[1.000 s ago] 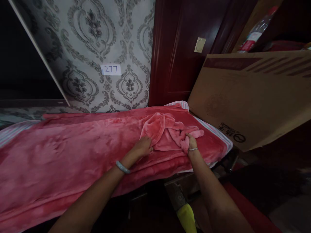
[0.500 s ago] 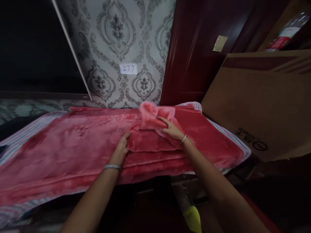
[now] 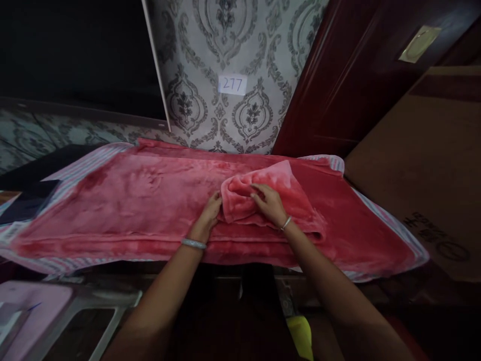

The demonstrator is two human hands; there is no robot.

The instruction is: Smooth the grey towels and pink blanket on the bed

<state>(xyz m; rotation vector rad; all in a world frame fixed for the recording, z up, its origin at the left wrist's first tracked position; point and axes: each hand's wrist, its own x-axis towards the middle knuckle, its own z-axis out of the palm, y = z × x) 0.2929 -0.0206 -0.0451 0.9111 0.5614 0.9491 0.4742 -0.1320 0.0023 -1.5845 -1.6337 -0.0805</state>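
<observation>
A plush pink-red fleece cloth lies folded over itself in the middle of a larger pink-red plush blanket with striped edging. At the cloth's left edge, my left hand is closed, thumb and fingers pinching the border. My right hand rests on top of the cloth, fingers curled around a raised fold near its middle. The top flap spreads to a pale corner at the back. Beneath my right wrist, the lower layers of the cloth stick out to the right. Some fingertips are hidden in the pile.
A large dark screen stands at the back left. On the patterned wall is a paper label reading 277. A cardboard box leans at the right beside a dark red door. A pale plastic frame sits low at left.
The top flap of the cloth, earlier bunched up in my right hand, now lies laid across toward the left. My left hand stays at the left edge. The view has shifted left and down.
</observation>
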